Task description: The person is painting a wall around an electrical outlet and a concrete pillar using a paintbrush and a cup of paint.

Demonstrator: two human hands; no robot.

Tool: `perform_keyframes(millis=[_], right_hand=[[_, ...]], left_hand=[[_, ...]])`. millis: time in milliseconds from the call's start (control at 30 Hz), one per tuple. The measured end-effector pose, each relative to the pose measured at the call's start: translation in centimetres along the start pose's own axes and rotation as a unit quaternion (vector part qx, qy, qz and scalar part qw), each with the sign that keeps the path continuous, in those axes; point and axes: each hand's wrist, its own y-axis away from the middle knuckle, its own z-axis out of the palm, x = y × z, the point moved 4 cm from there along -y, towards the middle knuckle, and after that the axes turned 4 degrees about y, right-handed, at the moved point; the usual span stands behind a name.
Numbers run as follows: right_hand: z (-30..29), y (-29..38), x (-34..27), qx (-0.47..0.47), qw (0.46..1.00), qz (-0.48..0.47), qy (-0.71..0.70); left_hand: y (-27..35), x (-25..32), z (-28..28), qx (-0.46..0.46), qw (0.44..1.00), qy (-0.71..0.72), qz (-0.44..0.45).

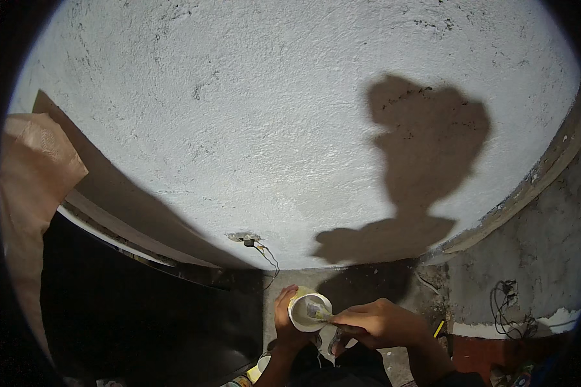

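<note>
My left hand (284, 317) is wrapped around the side of a small white tub (296, 323), which has yellowish smears near its rim. The tub is tilted so that its mouth faces me, and pale material coats the inside. My right hand (387, 321) pinches the handle of a small paint-smeared tool, apparently a brush (322, 313). Its working end is inside the tub's mouth. Ahead rises a rough plastered wall (232, 145) coated white, with dark specks showing through. A shadow of a head and shoulders falls on it.
Thin wires (275, 263) hang from an electrical box (244, 238) low in the white wall. More dark wires (498, 309) dangle from the grey wall (523, 246) at right. Brown sheeting (29, 169) and a large black surface (150, 319) stand at left. A yellow object (439, 329) lies at lower right.
</note>
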Motion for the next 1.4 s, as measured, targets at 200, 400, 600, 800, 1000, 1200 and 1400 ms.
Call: perform_keyframes(millis=[200, 400, 600, 800, 1000, 1200, 1400], right_hand=[[0.0, 0.4, 0.2, 0.008, 0.997, -0.053, 0.049], [-0.4, 0.4, -0.1, 0.055, 0.993, -0.076, 0.068], [-0.1, 0.3, 0.4, 0.026, 0.995, -0.076, 0.059], [-1.1, 0.6, -0.9, 0.049, 0.992, -0.059, 0.104], [-2.0, 0.3, -1.8, 0.07, 0.988, -0.063, 0.12], [-1.5, -0.8, -1.5, 0.138, 0.971, -0.11, 0.16], [-2.2, -2.0, -3.8, 0.172, 0.969, -0.155, 0.086]], left_hand=[[-0.1, 1.5, 0.5, -0.041, 0.999, 0.019, -0.005], [-0.1, 1.8, 0.6, -0.033, 0.999, 0.026, 0.001], [-0.9, 3.5, 0.7, -0.031, 0.999, 0.032, -0.004], [-0.5, 3.3, 0.4, -0.031, 0.999, 0.01, -0.002], [-1.9, 4.6, -0.1, -0.084, 0.989, 0.058, -0.11], [-2.6, 3.4, -0.5, -0.068, 0.969, 0.136, -0.194], [-4.3, 2.5, -1.8, 0.032, 0.97, 0.171, -0.168]])
